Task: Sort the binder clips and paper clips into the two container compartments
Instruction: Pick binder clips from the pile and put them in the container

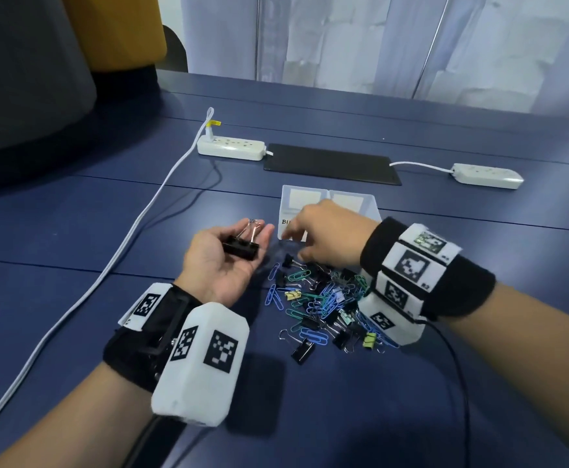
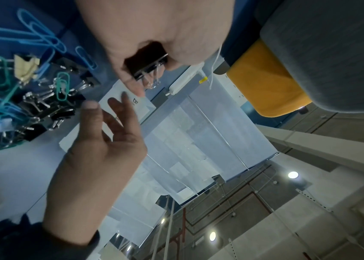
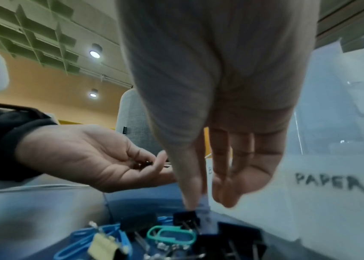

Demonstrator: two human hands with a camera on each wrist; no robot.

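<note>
**Left palm as a holding tray, right hand picking from the heap**

Your left hand [image 1: 224,256] lies palm up just left of the pile [image 1: 323,302], fingers relaxed and flat, with black binder clips [image 1: 241,248] resting loose on it; nothing is curled round them. Held that way, it looks like a small tray, so you can gather several clips before one trip to the container [image 1: 330,206].

Your right hand [image 1: 323,234] reaches down over the far edge of the pile, fingers pointing at the table [image 1: 411,400]. In the right wrist view the thumb and forefinger tips come together at a black binder clip [image 3: 186,218], but whether they have pinched it yet I cannot tell.

The container stands just beyond the pile, partly hidden by your right hand. Its right compartment is marked "PAPER"; the left label begins with "B". Both look empty as far as shows.

The mixed paper clips [image 1: 278,297] and binder clips remain mostly on the table, so the sort seems barely begun. Watch for wire paper clips snagging on the binder clips' handles.
</note>
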